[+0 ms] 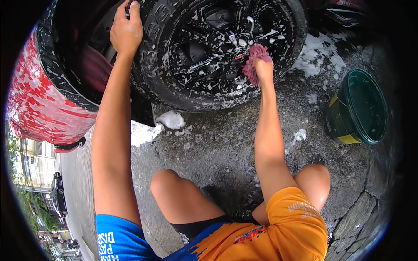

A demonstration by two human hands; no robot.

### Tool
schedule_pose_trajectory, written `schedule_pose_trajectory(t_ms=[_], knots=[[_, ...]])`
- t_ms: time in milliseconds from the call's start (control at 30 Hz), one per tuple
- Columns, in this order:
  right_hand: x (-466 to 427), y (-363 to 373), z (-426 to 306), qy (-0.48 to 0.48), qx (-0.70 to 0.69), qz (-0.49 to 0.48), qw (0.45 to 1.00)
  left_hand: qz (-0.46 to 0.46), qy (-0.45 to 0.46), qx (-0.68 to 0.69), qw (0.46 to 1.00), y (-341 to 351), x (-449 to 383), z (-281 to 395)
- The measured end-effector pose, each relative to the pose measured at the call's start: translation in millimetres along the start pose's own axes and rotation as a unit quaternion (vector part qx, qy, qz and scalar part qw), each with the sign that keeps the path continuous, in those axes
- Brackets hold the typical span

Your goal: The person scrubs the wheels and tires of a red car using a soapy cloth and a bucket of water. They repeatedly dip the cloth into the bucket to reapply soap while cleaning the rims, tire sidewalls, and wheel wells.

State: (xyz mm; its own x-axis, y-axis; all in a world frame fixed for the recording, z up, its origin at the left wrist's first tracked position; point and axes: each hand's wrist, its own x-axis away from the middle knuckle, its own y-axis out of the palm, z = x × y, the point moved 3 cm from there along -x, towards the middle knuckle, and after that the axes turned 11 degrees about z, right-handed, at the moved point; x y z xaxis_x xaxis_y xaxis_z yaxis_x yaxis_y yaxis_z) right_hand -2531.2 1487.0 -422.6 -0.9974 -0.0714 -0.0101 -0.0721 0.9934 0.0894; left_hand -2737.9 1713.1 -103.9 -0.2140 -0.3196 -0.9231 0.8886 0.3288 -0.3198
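Observation:
My right hand (263, 69) grips a pink microfiber wash mitt or cloth (253, 65) and presses it against the black alloy wheel (212, 70), just beside its centre cap. White foam speckles the spokes and the rubber tire (153, 70). My left hand (126, 32) is raised to the top left of the tire, its fingers bent at the tread; their tips are partly cut off by the picture's upper edge. The red car body panel (52, 107), streaked with suds, curves down at the left, with a black wheel-arch trim (54, 70) along it.
A green plastic bucket (354, 107) stands on the wet concrete (209, 140) at the right. Foam patches (171, 119) lie on the ground near the tire and a black mud flap (143, 111). My bent knees are below. A parked dark car (58, 194) is far off at the left.

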Motion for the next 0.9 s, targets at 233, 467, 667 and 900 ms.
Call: schedule_pose_trajectory(t_ms=[233, 467, 667, 900], knots=[[32, 27, 49, 0.077, -0.109, -0.045, 0.99, -0.001, -0.012, 0.011, 1.0, 1, -1, -1], [13, 13, 33, 0.022, 0.14, -0.023, 0.99, -0.003, -0.012, 0.003, 1.0, 0, -1, -2], [58, 47, 34, 0.065, 0.045, -0.072, 0.994, -0.002, -0.018, 0.004, 1.0, 1, -1, -2], [71, 54, 29, 0.044, 0.152, -0.012, 0.987, -0.012, -0.01, -0.031, 0.999, 2, -2, -3]])
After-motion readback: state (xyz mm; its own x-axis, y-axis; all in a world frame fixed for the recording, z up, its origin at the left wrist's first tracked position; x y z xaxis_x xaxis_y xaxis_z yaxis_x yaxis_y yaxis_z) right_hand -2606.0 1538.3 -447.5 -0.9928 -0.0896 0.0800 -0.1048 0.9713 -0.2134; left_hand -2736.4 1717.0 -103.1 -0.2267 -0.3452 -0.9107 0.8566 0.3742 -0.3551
